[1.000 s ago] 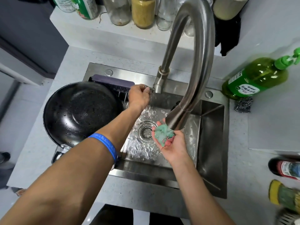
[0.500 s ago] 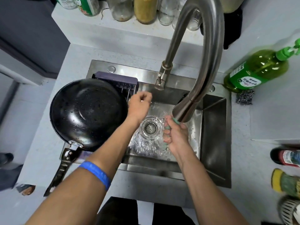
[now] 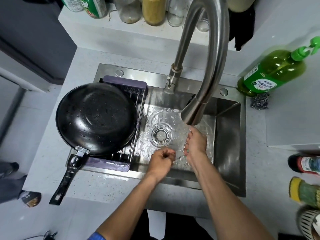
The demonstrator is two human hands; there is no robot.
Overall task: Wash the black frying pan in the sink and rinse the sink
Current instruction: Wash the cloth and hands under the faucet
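The black frying pan lies wet and upright on a purple drain rack across the left part of the steel sink. Its handle points to the front left, over the counter. Water runs from the tall faucet onto my right hand, which is curled tight under the spout around a small green cloth that is almost fully hidden. My left hand is a closed fist near the sink's front wall, just left of the right hand and apart from the pan. The drain sits between pan and hands.
A green dish-soap bottle and a steel scourer sit at the sink's back right corner. Jars and bottles line the shelf behind. More bottles stand at the right edge. The faucet lever is at the back.
My left hand left the faucet lever and came back to the sink's front, now a fist. My right hand closed over the green cloth and turned palm down under the running water.
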